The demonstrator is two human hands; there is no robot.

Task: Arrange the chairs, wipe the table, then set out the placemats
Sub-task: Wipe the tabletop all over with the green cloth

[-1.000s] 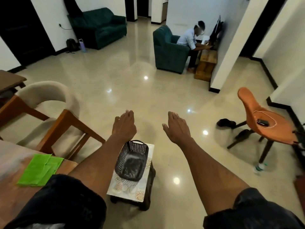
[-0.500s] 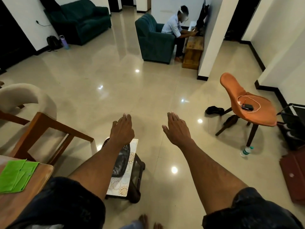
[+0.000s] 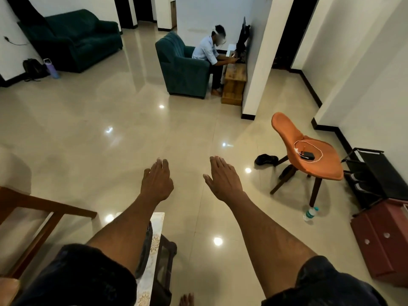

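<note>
Presently both arms are stretched forward over the glossy tiled floor (image 3: 110, 111), palms down. Left hand (image 3: 157, 184) has its fingers straight and close together, holding nothing; right hand (image 3: 223, 181) likewise, fingers extended with the thumb set a little apart, holding nothing. Neither hand touches any object. Orange chair (image 3: 309, 153) stands well to the right of the right hand, near the white pillar (image 3: 262, 62); a small dark device with a looped white cable lies on its seat, a clear bottle (image 3: 310, 214) stands on the floor by its front leg, and a dark shoe (image 3: 266, 159) lies to its left. Wooden chair frame (image 3: 42, 208) shows at the left edge, only partly in view. Small patterned side table (image 3: 154, 237) sits under the left forearm, largely hidden by it. Table corner (image 3: 8, 290) is just visible at the lower left edge; no placemats can be made out on the part shown. Green armchair (image 3: 178, 67), occupied by a seated person, stands far across the floor.
</note>
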